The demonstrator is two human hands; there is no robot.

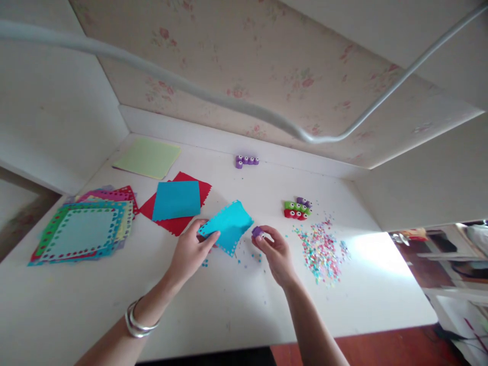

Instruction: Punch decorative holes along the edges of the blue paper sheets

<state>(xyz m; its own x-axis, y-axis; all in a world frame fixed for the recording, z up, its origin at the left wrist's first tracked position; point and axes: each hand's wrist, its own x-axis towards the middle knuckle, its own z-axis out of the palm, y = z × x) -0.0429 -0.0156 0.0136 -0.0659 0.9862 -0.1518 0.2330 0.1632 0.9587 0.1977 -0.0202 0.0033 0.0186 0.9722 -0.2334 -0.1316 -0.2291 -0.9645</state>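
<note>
My left hand (194, 244) pinches the left corner of a bright blue sheet of paper (227, 226), which is tilted above the table. Small shapes are punched along several of its edges. Between the thumb and fingers of my right hand (275, 250) is a purple craft punch (257, 232), just off the sheet's right corner. A few blue paper bits (205, 263) lie on the table beneath. Left of the held sheet, a flat blue sheet (177, 200) rests on red sheets (202, 189) with cut edges.
Punched sheets in many colours (84, 231) are piled at the left, with pale green paper (148, 157) behind. Purple punches (246, 160) stand near the wall. Green, red and purple punches (297, 207) sit at the right beside scattered confetti (323, 249). A white tube (213, 99) crosses above.
</note>
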